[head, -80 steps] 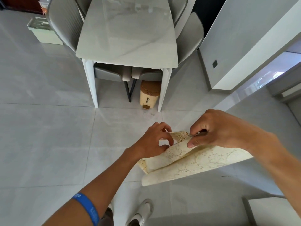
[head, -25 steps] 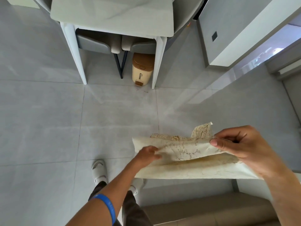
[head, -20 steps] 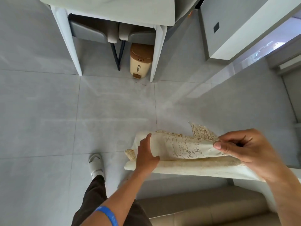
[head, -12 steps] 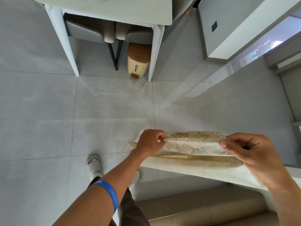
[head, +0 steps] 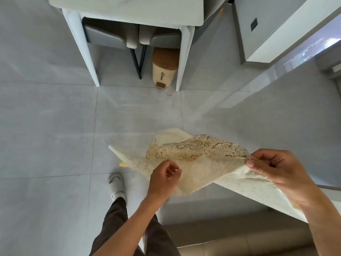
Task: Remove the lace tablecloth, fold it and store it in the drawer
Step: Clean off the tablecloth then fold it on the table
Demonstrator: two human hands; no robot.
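Grey floor tiles (head: 55, 126) stretch across the room, and at the far end stands a pale bench (head: 129, 8) on white legs, with grey chairs (head: 105, 36) tucked under it and a small cream bin with a brown lid (head: 164, 67) beside its right leg. A grey cabinet (head: 267, 24) sits off to the right. The person stands well back from the bench, one light slipper (head: 117, 185) planted on the tiles below a dark trouser leg (head: 114, 218). The lace tablecloth (head: 199, 163) is up in the air in front of them, partly folded, its top layer curling over so the golden pattern shows. The right hand (head: 276, 170) is closed on the cloth's right edge, pinching it between thumb and fingers, with more cloth draped under the wrist. The left hand (head: 164, 176) is loosely curled with its fingers against the front layer, though whether it truly grips the cloth I cannot tell.
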